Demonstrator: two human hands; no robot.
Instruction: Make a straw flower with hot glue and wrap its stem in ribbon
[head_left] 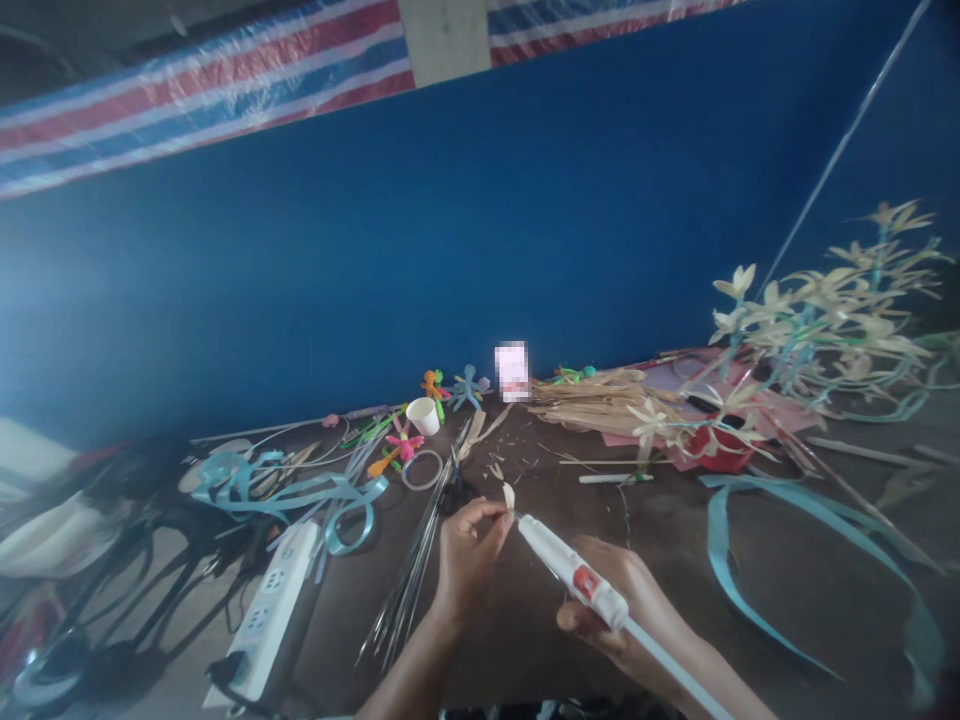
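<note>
My left hand (476,545) is closed in a pinch on a small cream petal (509,496), which points upward from the fingertips. Wrapped around the body of a white glue gun (562,558) with an orange-red label is my right hand (626,590). The gun's nozzle is right beside the petal; whether they touch I cannot tell. A long pale glue stick (675,670) runs out of the gun's back end toward me. A bundle of thin metal wires (412,580) lies left of my left hand, with dark-handled scissors (454,492) near its top.
A power strip (274,600) with a plug lies at left, near curled blue ribbon (300,490). A white cup (423,416) and a roll of tape (423,470) stand farther back. Dried husks (600,400) lie back right, with cream flowers (832,300) and more blue ribbon (720,540) at right.
</note>
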